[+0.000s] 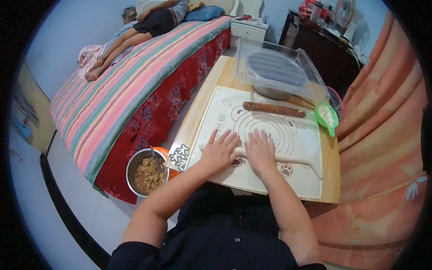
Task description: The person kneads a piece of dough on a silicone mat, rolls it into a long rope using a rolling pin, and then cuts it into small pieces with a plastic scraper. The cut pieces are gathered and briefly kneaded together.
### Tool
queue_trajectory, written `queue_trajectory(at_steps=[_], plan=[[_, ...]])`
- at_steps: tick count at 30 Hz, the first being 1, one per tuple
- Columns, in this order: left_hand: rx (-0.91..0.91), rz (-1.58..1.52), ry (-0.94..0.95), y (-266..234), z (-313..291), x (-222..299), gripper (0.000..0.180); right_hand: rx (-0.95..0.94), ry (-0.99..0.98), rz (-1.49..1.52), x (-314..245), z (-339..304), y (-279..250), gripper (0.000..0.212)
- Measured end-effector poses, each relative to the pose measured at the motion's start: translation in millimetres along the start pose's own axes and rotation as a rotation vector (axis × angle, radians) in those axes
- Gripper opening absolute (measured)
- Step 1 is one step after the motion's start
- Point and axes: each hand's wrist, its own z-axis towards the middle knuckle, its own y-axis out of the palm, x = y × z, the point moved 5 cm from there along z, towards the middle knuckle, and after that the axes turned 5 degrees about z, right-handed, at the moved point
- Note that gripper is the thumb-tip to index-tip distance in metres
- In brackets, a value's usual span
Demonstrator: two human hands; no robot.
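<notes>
Dough rope [294,159] on the mat [310,139]: flat hands, even pressure

Head view: dough rope lies crosswise on the near half of the mat. Its L tip peeks out past L hand [219,153], a short stretch shows btwn the hands, & the long R part runs to the mat's R edge, tip bent twd the near side. L hand is flat over the rope, fingers straight & a bit spread, gripping nothing. R hand [261,150] is just beside it, also flat, fingers long & slightly apart, nothing gripped. Undersides hidden, so can't tell how hard either presses.

Step in hand looks like rolling the rope out. To do it well, IMO: light, equal pressure w/ both hands, full strokes palm to fingertips, working outward from the middle. Stretch btwn the hands looks thicker than the R part, so prob. give it extra passes & go easy on the R side. R tip is at the mat's edge; shift rope L for room & straighten the bend.

Rolling pin [274,109] lies on the mat's far half, out of the strokes' way. Green scoop [331,131] w/ white powder, prob. flour, sits at the mat's R edge, far end: a pinch if dough sticks; too much may make it slide.
</notes>
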Motion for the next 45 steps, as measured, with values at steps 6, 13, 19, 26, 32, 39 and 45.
queue_trajectory(at_steps=[6,13,19,26,32,39,45], plan=[[-0.032,-0.179,0.024,-18.3,-15.5,-60.0,0.06,-0.056,-0.153,0.075,6.8,-4.1,-13.5,0.057],[0.126,-0.126,0.147,-25.3,-26.6,-81.2,0.034,-0.066,-0.146,0.057,-7.9,-22.3,-3.8,0.055],[0.087,-0.117,0.171,-32.2,-24.0,-98.7,0.049,-0.082,-0.009,0.166,16.8,9.0,-21.3,0.052],[0.137,-0.362,0.016,-1.9,36.6,32.9,0.064,0.216,0.032,-0.018,21.2,-0.2,6.5,0.049],[-0.058,-0.267,0.202,-3.3,-35.7,62.9,0.072,0.144,-0.134,0.005,-6.9,-103.1,-0.4,0.051],[0.135,-0.015,-0.148,12.0,80.6,34.1,0.061,0.239,0.207,0.055,57.8,14.2,-2.1,0.052],[0.075,-0.073,0.223,2.4,-5.0,42.3,0.059,0.131,-0.038,-0.01,13.7,-80.0,-10.0,0.058]])
